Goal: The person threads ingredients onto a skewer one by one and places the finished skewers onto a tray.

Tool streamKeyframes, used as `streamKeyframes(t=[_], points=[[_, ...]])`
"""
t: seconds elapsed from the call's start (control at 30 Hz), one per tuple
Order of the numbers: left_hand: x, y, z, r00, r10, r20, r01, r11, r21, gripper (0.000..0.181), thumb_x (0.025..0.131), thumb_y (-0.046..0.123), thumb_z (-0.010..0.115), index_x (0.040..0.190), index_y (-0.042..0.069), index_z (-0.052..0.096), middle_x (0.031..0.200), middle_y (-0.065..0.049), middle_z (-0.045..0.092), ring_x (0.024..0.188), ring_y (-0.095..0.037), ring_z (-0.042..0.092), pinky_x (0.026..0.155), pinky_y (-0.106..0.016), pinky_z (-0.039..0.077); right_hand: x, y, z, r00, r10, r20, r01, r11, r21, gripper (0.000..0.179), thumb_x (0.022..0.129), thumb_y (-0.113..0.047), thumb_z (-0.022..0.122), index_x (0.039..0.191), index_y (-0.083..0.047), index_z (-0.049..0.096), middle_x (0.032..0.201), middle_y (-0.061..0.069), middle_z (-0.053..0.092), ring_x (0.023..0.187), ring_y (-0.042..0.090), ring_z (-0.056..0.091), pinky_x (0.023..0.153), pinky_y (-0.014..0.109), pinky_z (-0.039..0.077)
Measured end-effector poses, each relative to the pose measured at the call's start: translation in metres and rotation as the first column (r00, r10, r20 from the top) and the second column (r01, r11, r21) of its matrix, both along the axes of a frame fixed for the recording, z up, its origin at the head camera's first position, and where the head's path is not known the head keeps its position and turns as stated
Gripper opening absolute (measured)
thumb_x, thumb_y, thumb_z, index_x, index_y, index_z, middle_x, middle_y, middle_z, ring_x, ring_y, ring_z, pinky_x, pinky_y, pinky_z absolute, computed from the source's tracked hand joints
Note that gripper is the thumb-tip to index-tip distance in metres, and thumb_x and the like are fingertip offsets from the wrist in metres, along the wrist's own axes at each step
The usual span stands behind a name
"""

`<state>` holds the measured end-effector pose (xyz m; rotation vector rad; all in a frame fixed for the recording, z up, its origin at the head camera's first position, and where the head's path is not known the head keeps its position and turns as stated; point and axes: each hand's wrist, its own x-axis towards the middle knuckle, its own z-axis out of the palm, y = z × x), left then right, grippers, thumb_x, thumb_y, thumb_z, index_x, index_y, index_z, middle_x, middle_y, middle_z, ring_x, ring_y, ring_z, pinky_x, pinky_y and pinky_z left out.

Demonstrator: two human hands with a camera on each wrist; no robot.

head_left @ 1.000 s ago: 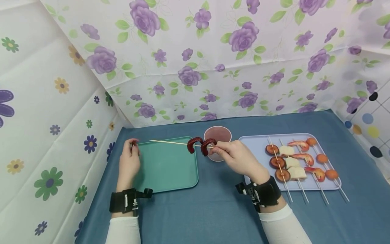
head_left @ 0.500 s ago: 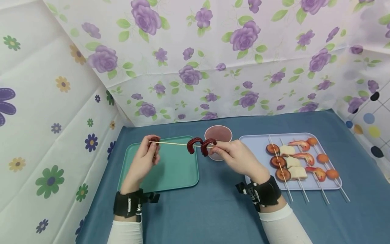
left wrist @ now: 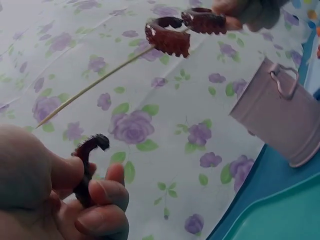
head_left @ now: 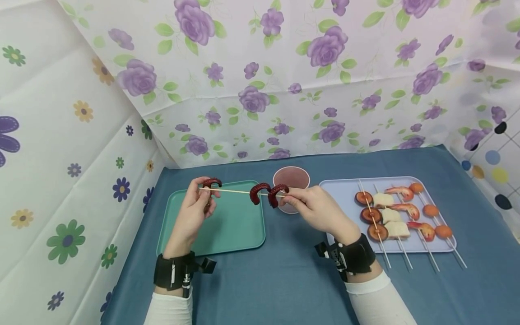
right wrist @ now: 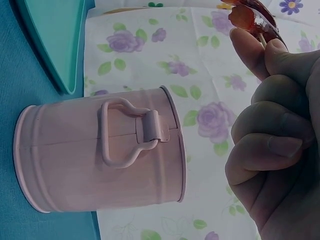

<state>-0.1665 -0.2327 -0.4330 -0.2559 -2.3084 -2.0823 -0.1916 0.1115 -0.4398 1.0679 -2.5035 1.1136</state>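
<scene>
My right hand (head_left: 321,210) pinches one end of a thin wooden skewer (head_left: 231,191). Two dark red, curled octopus tentacle pieces are threaded close to those fingers; the nearer-to-tip piece (head_left: 253,195) and the other (head_left: 272,197) sit side by side. Between thumb and fingers, my left hand (head_left: 191,212) pinches a third octopus tentacle piece (left wrist: 90,146), its curved end standing up. The bare skewer tip (left wrist: 42,124) points over the left hand; in the left wrist view it shows apart from the held piece. Both hands are raised off the table.
Under the left hand lies a green tray (head_left: 231,225). A pink metal bucket (right wrist: 65,150) with a side handle stands behind the right hand. At right, a pale lavender tray (head_left: 341,192) bears several skewers of mushroom slices, white squares, shrimp and orange balls (head_left: 430,211).
From the green tray's left edge, my left hand has moved right to the skewer tip with the tentacle piece, which now shows more above the fingers. The right hand stays put.
</scene>
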Motion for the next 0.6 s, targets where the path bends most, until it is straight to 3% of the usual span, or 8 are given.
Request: streamKeyframes(t=[0.13,0.33,0.47,0.6], points=[[-0.0008,-0.0001,-0.0018,0.999,-0.02,-0.04,0.021,0.999,0.036,0.033,0.12,0.028,0.034,0.147,0.011,0.036,0.11,-0.005,0.068,0.061,-0.016,0.049,0.055,-0.029,0.036,0.0002,0.001,0.0013,1.0,0.002,0.003,-0.002,1.0,-0.004,0.014,0.109,-0.019,0.066,0.103,-0.02,0.079,0.065,-0.016,0.046,0.054,0.003,0.038,0.057,0.03,0.037],[-0.0008,-0.0011,-0.0036,0.987,-0.052,-0.151,0.064,0.995,0.073,0.042,0.119,0.035,0.028,0.141,0.007,0.051,0.116,-0.004,0.068,0.058,-0.02,0.051,0.052,-0.029,0.036,0.0,0.0027,0.0025,1.0,0.001,0.0,-0.001,1.0,-0.008,0.016,0.109,-0.017,0.066,0.102,-0.02,0.079,0.065,-0.016,0.047,0.055,0.002,0.039,0.058,0.03,0.039],[0.0001,-0.0011,-0.0029,0.984,-0.067,-0.168,0.082,0.993,0.087,0.042,0.119,0.036,0.028,0.137,0.011,0.057,0.118,-0.004,0.071,0.058,-0.026,0.052,0.051,-0.029,0.036,0.0004,0.0035,0.0033,1.0,-0.003,-0.005,0.003,1.0,-0.005,0.015,0.109,-0.017,0.066,0.101,-0.02,0.079,0.065,-0.016,0.047,0.055,0.002,0.04,0.059,0.03,0.039],[0.0001,-0.001,-0.0002,0.98,-0.103,-0.171,0.116,0.991,0.072,0.039,0.119,0.034,0.026,0.134,0.013,0.055,0.12,-0.004,0.07,0.059,-0.021,0.054,0.051,-0.029,0.036,-0.0001,0.004,0.002,1.0,-0.008,0.001,0.008,1.0,0.001,0.016,0.109,-0.017,0.065,0.1,-0.02,0.078,0.065,-0.016,0.047,0.055,0.002,0.039,0.058,0.03,0.039]])
